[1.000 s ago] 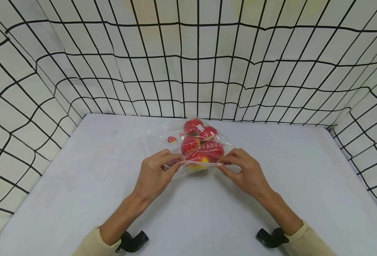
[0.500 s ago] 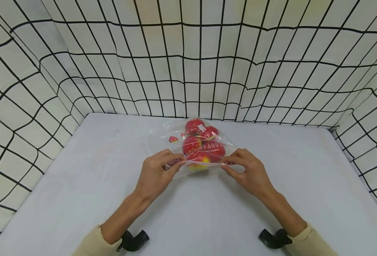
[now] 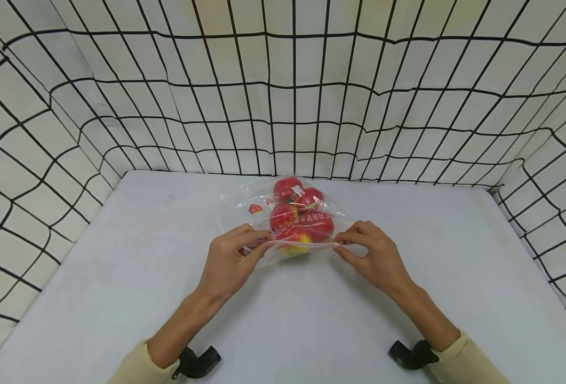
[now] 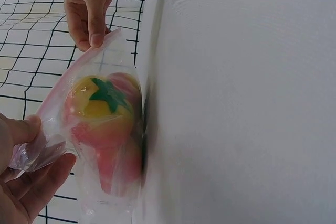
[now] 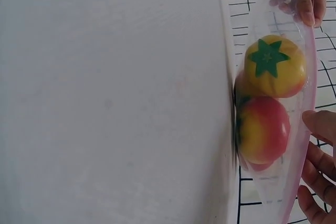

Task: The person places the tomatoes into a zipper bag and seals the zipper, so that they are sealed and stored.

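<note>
A clear zip-lock bag [image 3: 244, 194] with red print lies on the table, its pink-tinted seal edge facing me. Inside are several red-and-yellow toy tomatoes [image 3: 285, 216]; a green star-shaped leaf tops one tomato [image 4: 97, 106] in the left wrist view. My left hand [image 3: 230, 258] pinches the seal edge at its left part between thumb and fingers. Farther right along the same edge, my right hand [image 3: 371, 256] pinches the strip with thumb and forefinger. Between the two hands the strip runs nearly straight. The fingers hide both ends of the seal.
A white table [image 3: 292, 320] spreads under the bag. White walls with a black grid [image 3: 292, 85] rise behind it and on both sides. Black curved wrist mounts [image 3: 198, 362] stick out from the sleeves near the front edge.
My right hand has slid slightly to the right along the seal edge, widening the gap between the hands. The left hand keeps its pinch, and the tomatoes lie as before.
</note>
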Action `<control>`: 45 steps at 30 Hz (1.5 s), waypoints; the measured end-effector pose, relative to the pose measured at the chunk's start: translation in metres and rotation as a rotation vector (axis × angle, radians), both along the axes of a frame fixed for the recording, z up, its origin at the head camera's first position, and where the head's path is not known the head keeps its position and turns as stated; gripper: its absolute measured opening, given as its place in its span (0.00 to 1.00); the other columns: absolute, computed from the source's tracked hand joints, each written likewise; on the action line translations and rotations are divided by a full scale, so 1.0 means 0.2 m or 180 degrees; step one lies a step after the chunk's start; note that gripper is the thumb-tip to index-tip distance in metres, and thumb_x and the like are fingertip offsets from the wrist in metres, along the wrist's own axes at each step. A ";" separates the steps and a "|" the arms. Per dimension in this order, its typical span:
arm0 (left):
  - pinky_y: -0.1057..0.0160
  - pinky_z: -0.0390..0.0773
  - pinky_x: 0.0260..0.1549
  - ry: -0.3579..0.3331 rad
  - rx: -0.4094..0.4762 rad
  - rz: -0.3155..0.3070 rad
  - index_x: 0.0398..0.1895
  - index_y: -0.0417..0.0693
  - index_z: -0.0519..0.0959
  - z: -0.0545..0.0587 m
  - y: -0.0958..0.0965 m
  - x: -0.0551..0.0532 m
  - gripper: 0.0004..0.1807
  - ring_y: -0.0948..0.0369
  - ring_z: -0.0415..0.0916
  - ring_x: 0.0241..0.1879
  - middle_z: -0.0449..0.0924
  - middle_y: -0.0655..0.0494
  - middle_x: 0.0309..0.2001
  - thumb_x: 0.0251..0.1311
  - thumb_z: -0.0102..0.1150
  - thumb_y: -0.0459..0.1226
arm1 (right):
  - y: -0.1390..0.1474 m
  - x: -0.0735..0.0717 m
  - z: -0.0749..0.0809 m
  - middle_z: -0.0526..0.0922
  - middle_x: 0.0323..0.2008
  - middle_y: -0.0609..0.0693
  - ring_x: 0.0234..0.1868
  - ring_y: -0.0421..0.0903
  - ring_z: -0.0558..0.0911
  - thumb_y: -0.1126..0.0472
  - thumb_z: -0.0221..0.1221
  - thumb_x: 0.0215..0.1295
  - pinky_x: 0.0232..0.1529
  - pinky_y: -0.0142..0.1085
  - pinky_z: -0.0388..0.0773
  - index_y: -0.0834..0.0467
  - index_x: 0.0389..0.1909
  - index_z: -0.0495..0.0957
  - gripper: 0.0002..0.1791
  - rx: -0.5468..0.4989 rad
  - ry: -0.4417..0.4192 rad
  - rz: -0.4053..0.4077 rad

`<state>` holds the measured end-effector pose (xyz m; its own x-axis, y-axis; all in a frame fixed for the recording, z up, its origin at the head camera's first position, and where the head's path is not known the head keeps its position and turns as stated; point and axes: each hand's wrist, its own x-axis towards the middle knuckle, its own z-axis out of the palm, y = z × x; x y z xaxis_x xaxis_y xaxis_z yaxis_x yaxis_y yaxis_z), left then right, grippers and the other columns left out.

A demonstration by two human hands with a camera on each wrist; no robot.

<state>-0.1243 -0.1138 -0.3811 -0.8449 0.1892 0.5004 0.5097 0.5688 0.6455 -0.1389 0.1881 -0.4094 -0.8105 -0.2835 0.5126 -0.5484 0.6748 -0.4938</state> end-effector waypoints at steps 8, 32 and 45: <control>0.71 0.83 0.29 0.0009 0.0009 -0.0021 0.42 0.47 0.91 0.01 0.00 0.00 0.11 0.67 0.77 0.29 0.88 0.59 0.33 0.56 0.77 0.33 | 0.01 0.00 0.00 0.84 0.35 0.45 0.44 0.39 0.80 0.62 0.78 0.54 0.39 0.42 0.86 0.49 0.42 0.91 0.14 0.0026 -0.0045 -0.0048; 0.71 0.83 0.29 0.0046 -0.0009 -0.0020 0.42 0.47 0.91 0.01 -0.01 0.01 0.10 0.67 0.77 0.29 0.88 0.59 0.33 0.55 0.77 0.33 | 0.05 -0.02 0.00 0.86 0.34 0.46 0.42 0.41 0.80 0.63 0.78 0.54 0.40 0.38 0.80 0.50 0.39 0.91 0.12 0.0039 -0.0001 -0.0126; 0.71 0.83 0.29 0.0035 0.0011 -0.0035 0.42 0.46 0.91 0.01 0.00 0.01 0.11 0.67 0.78 0.30 0.88 0.59 0.34 0.55 0.77 0.33 | 0.08 -0.03 0.00 0.85 0.35 0.46 0.43 0.43 0.80 0.64 0.77 0.55 0.40 0.47 0.82 0.51 0.39 0.91 0.12 -0.0002 -0.0048 -0.0210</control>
